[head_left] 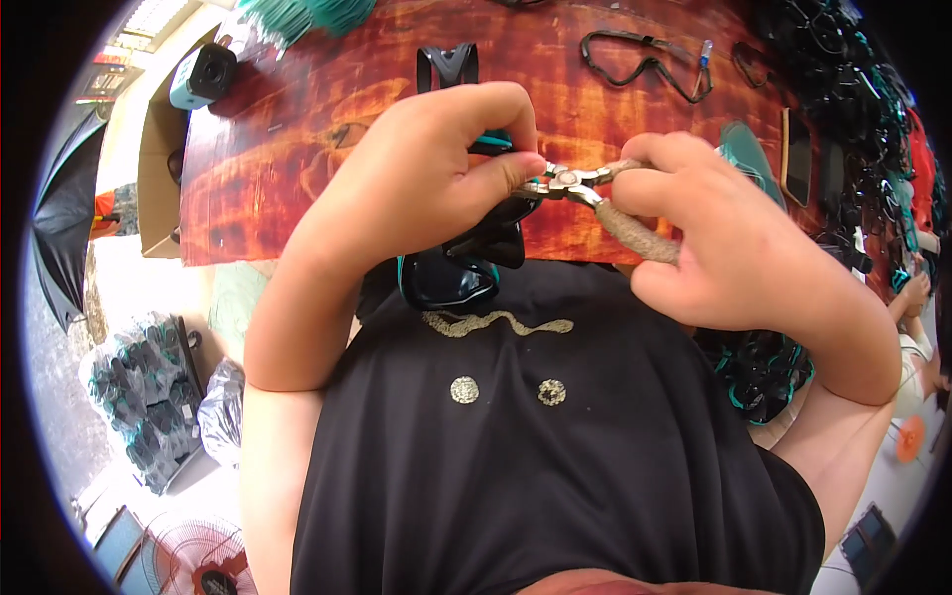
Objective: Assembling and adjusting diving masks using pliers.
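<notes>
My left hand (436, 169) grips a black and teal pair of goggles (466, 263), which hangs from it against my black shirt in front of the table edge. My right hand (714, 233) is closed on a pair of pliers (585, 188) with tan wrapped handles. The metal jaws of the pliers meet the goggles right at my left thumb. Both hands are held close together above the near edge of a reddish-brown wooden table (297, 178).
A black goggle frame (645, 61) and a black strap piece (446, 67) lie on the table farther off. A heap of black and teal goggles (853, 109) fills the right side. A cardboard box (164, 169) stands left, bagged goods (139, 397) and a fan (193, 560) on the floor.
</notes>
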`<action>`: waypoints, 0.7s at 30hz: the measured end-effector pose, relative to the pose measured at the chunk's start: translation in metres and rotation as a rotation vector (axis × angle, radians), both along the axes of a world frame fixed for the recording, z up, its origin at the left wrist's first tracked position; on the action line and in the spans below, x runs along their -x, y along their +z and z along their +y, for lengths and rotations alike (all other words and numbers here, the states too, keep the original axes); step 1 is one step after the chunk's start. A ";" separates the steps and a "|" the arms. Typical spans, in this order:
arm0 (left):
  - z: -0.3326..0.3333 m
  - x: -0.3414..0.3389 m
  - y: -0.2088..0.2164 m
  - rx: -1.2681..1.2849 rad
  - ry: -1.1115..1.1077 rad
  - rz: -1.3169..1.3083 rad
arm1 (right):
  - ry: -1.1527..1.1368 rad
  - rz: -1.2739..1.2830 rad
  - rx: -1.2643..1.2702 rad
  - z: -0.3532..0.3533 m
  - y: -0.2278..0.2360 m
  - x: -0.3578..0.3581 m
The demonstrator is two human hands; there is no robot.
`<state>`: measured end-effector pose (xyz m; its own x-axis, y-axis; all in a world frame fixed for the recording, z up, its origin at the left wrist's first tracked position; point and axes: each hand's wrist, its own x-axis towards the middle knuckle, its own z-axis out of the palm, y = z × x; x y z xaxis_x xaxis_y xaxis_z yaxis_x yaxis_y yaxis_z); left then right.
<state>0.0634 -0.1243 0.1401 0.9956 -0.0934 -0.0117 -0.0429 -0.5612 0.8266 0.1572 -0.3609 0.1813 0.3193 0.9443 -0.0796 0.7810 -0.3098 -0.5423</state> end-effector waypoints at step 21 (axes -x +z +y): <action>-0.020 -0.059 -0.021 -0.313 -0.351 0.157 | -0.003 0.256 0.321 -0.018 -0.049 -0.032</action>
<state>0.1229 -0.1444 0.1193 0.8885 -0.3910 -0.2400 -0.1625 -0.7574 0.6324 0.1895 -0.3791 0.1324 0.2533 0.8579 -0.4471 0.6320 -0.4967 -0.5949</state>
